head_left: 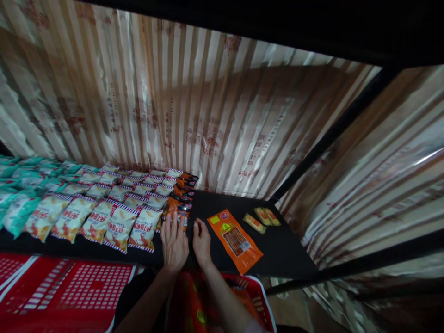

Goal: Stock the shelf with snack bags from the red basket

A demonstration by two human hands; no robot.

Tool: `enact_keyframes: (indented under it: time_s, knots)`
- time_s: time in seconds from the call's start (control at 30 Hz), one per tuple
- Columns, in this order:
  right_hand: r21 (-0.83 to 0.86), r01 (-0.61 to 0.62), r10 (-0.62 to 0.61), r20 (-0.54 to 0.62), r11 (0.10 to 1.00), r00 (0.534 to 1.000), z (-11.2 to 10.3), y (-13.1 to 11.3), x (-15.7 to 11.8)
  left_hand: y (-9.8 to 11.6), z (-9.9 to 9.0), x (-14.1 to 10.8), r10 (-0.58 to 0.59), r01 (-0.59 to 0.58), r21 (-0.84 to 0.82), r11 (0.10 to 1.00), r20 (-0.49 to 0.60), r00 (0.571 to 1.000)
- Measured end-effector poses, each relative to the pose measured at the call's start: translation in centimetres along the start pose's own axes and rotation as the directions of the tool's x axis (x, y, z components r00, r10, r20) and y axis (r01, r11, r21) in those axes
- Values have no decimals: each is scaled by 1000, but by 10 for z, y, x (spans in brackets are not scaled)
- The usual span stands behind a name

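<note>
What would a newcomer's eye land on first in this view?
Probably the dense rows of cream packets with striped edges on the left of the black surface, with teal packets at the far left. Next, perhaps, the large orange packet lying flat to the right of both hands; the left hand touches the small orange packets.

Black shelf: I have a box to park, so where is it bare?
The shelf is bare right of the large orange packet, nearer than the small yellow packs, and behind that packet, towards the curtain. Crowded: the left, with white bags and teal bags, up to the left hand.
</note>
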State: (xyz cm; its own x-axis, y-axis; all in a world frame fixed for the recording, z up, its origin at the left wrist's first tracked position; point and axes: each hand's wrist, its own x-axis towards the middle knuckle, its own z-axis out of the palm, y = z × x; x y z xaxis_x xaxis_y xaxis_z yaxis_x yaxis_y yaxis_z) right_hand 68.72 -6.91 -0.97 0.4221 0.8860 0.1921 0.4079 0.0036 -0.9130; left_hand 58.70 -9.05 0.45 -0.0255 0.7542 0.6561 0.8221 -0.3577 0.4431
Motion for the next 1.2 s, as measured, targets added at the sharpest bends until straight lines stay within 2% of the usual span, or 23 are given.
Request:
enact_keyframes:
  time_s: [0.17, 0.33, 0.43, 0.53, 0.67, 0.73, 0.87, 1.03, 1.2]
  knots:
    - [47, 18, -18, 6, 999, 1000, 3, 0, 39, 1, 11, 10, -46, 45, -8, 999, -122, 992]
    - [171, 24, -28, 22, 985, 999, 17, 7, 79, 1, 19, 13, -43, 48, 25, 999, -152, 987]
    - [257, 0, -19, 71, 966, 997, 28, 12, 101, 1, 23, 16, -33, 39, 29, 999, -186, 982]
    - [374, -41, -25, 170, 926, 985, 37, 11, 115, 0, 25, 18, -20, 28, 34, 999, -219, 975]
    - [487, -133, -49, 342, 863, 938, 38, 4, 122, 0, 26, 18, -13, 21, 30, 999, -220, 975]
    - [491, -163, -37, 372, 856, 927, 36, 1, 124, -1, 26, 19, -20, 26, 25, 999, -224, 974]
    - [454, -139, -33, 352, 880, 935, 34, 1, 128, -1, 27, 19, -42, 44, 4, 999, -221, 974]
    - [345, -37, -72, 298, 938, 952, 39, 7, 132, -1, 28, 20, -58, 59, 1, 998, -209, 976]
    - [348, 28, -114, 230, 937, 967, 45, 11, 131, -1, 26, 20, -55, 57, 7, 998, -219, 974]
